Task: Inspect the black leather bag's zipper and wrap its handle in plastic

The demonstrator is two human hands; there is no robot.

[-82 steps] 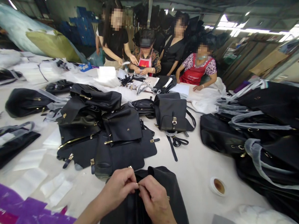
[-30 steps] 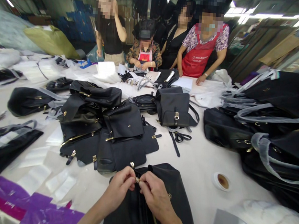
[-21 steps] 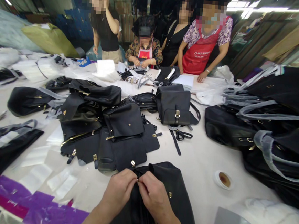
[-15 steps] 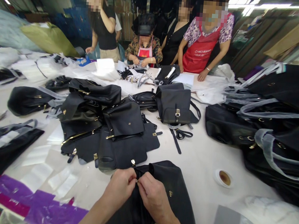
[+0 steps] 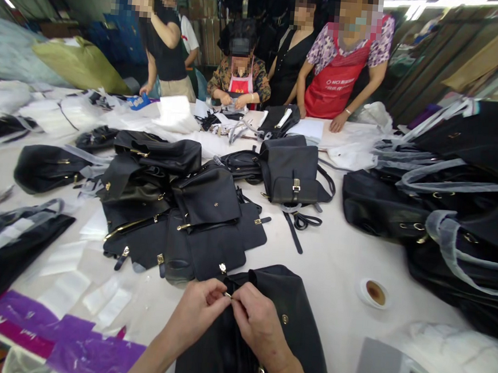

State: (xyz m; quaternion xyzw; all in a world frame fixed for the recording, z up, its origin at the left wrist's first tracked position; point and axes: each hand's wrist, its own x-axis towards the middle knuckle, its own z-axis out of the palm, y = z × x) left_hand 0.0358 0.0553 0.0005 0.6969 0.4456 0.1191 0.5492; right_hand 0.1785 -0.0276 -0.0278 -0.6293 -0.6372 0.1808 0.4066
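Head camera, from where I watch remotely: at the bottom centre, the left hand (image 5: 196, 314) and right hand (image 5: 258, 322) meet fingertip to fingertip over a black leather bag (image 5: 276, 332) lying on the table edge nearest me. Both hands are pinched nearly closed on a small metal fitting (image 5: 227, 294) at the bag's upper opening; I cannot tell exactly what the fitting is. I judge the risk to be the tiny piece slipping from the pinch and dropping into the bag's dark folds, or the soft leather sliding on the smooth cloth as the hands pull against each other.

Left to right across the white-covered table (image 5: 333, 268): purple plastic wrappers (image 5: 68, 344), white paper strips (image 5: 63, 292), a heap of black flap bags with gold clasps (image 5: 178, 215), an upright backpack-style bag (image 5: 290, 175), a roll of tape (image 5: 372, 292), then stacked black totes with wrapped handles (image 5: 453, 220). Across the table, several people (image 5: 340, 67) work in a dim warehouse with roof lights.
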